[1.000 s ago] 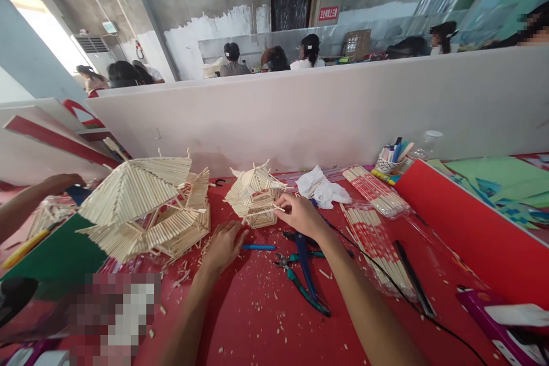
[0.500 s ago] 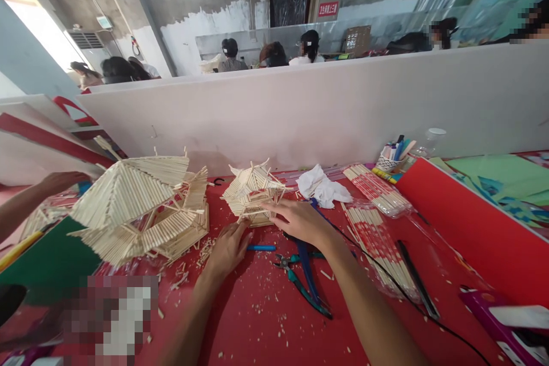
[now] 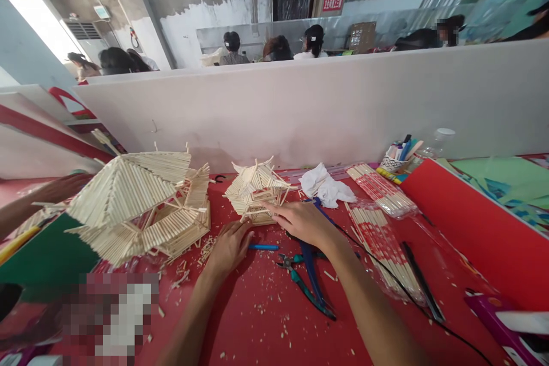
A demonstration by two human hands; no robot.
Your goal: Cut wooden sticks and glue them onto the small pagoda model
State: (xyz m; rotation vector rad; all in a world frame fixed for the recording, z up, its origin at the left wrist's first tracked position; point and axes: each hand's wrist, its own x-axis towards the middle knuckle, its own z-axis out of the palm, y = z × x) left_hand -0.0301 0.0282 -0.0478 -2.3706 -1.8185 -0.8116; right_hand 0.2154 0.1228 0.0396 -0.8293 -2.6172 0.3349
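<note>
A small pavilion model of pale wooden sticks (image 3: 257, 186), with a tiered roof and upturned corners, stands on the red table. My left hand (image 3: 230, 245) is at its lower front left edge, fingertips closed against the base. My right hand (image 3: 302, 222) reaches in from the right, its index finger and thumb on the railing at the front; the exact grip is partly hidden. To the left stands a larger stick pavilion (image 3: 141, 200). A blue pen (image 3: 263, 247) lies near my left hand, and green-handled cutting pliers (image 3: 300, 277) lie below my right.
Bundles of sticks (image 3: 384, 246) in red wrappers, white tissue (image 3: 326, 186) and a black cable (image 3: 386, 266) lie on the right. A red board (image 3: 467, 223) leans there. Another person's hand (image 3: 55, 189) is at far left. A white partition (image 3: 274, 108) stands behind; wood scraps litter the table.
The view has shifted slightly. Both my hands stay at the small pavilion almost unmoved. The other person's hand at far left has come lower, beside the larger pavilion.
</note>
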